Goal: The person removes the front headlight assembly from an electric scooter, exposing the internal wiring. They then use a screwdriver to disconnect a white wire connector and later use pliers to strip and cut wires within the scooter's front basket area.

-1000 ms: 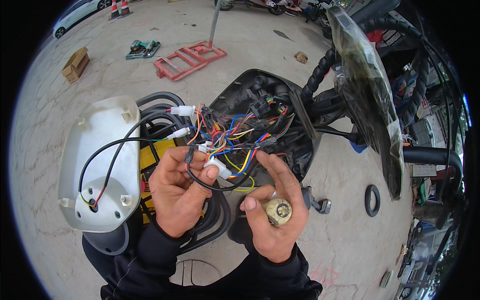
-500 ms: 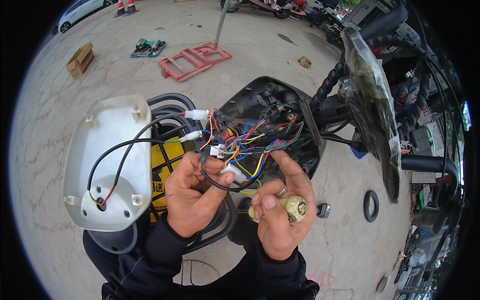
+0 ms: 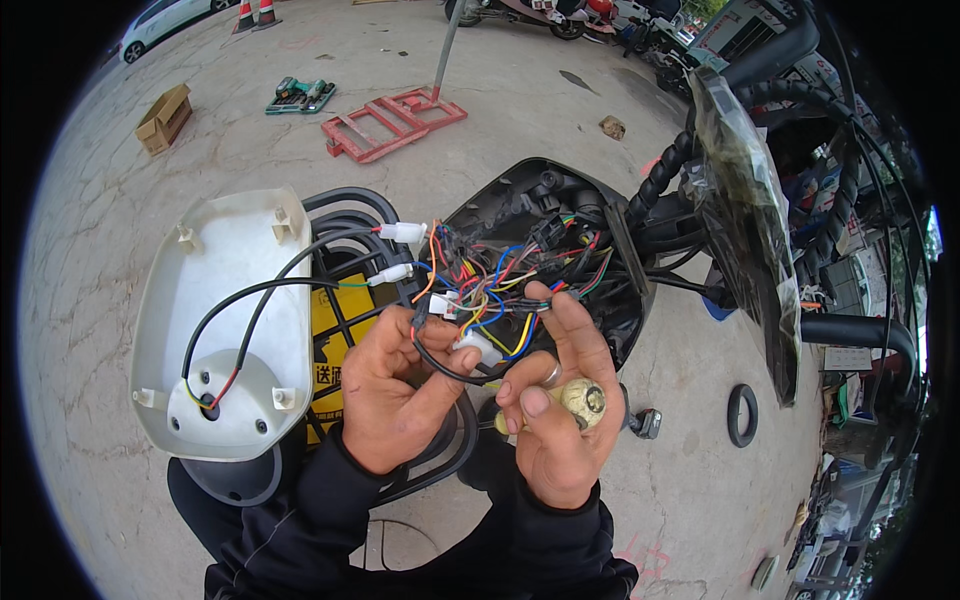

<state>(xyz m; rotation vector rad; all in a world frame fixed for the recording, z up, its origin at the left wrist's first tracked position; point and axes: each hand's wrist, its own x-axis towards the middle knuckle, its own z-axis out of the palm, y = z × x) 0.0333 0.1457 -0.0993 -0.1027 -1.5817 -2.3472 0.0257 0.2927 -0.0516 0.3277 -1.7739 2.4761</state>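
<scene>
My left hand (image 3: 395,405) is closed, pinching a white plastic connector (image 3: 480,348) among multicoloured wires, with a black cable looping past its thumb. My right hand (image 3: 555,460) grips a screwdriver (image 3: 585,405) with a worn yellowish handle; its upper fingers reach up to a wire bundle (image 3: 540,305). Behind both hands is an open black housing (image 3: 615,320) packed with tangled wires and plugs. At the left, a white plastic cover (image 3: 205,290) carries leads running to more white connectors (image 3: 402,232). A yellow printed box (image 3: 350,305) shows behind black rack tubing beside the cover.
Black handlebar tubing (image 3: 855,330) and a film-wrapped panel (image 3: 745,230) rise at right. On the pavement lie a red metal frame (image 3: 370,142), tool case (image 3: 315,100), cardboard box (image 3: 160,128) and black rubber ring (image 3: 742,415). Cones (image 3: 265,15), a car (image 3: 150,30) and scooters (image 3: 560,20) stand farther back.
The whole view has shifted slightly, the scene sitting right and lower. My right hand's fingers have risen higher along the wire bundle, the screwdriver still in its grip; my left hand still pinches the connector.
</scene>
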